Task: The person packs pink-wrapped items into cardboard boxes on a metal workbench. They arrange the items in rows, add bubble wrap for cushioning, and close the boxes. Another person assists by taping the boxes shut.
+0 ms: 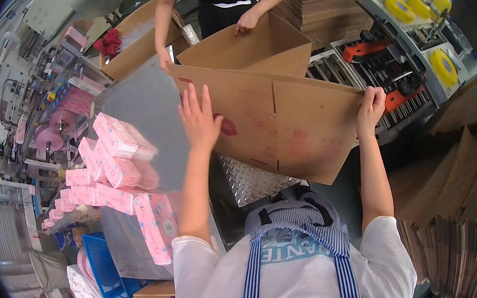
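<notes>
A brown cardboard carton (319,129) with reddish printing stands tilted in front of me. My right hand (371,111) is closed round its upper right corner. My left hand (201,121) rests with spread fingers against or just in front of its left side; whether it touches is hard to tell. Behind this panel, an open carton (279,43) shows its inside; I cannot tell whether both are one box. Across from me, a co-worker's hand (247,22) grips the open carton's rim, and the other hand (164,60) is at the panel's left corner.
Pink printed packs (118,172) lie heaped on the grey table (143,91) to my left, with a blue crate (105,270) below. A roller machine (376,62) with yellow tape rolls (400,9) stands at far right. Flat cardboard stacks (453,256) line my right side.
</notes>
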A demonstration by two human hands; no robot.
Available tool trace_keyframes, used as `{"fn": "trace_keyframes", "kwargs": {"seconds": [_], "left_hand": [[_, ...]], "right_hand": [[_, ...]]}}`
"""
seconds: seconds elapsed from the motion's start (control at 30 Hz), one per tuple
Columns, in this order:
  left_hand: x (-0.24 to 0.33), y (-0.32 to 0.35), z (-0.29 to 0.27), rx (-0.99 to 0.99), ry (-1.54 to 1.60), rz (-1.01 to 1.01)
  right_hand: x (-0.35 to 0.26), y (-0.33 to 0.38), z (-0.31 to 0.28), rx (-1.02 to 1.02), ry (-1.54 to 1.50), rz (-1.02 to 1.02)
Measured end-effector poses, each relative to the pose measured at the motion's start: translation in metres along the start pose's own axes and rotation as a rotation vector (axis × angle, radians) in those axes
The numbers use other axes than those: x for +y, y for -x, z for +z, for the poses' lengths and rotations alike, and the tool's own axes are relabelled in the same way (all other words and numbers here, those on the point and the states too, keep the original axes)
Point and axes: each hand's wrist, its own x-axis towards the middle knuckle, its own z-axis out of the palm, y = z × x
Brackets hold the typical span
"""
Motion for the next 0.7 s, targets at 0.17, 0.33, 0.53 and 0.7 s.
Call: {"fn": "trace_keyframes", "kwargs": {"seconds": [0.17,0.33,0.53,0.7], "left_hand": [[-0.027,-0.038,-0.004,-0.124,-0.153,0.009],[-0.015,-0.045,-0.001,-0.189,-0.118,0.14],[0.02,-0.039,-0.004,-0.236,0.109,0.285],[0.041,-0.041,0.027,-0.294,0.259,0.235]], "right_hand": [[0.005,0.007,-0.011,0.201,-0.175,0.077],[0.008,-0.028,-0.038,0.413,-0.129,0.061],[0.018,-0.067,-0.061,0.026,0.72,-0.575],[-0.023,0.036,0.023,-0.507,0.564,-0.645]]}}
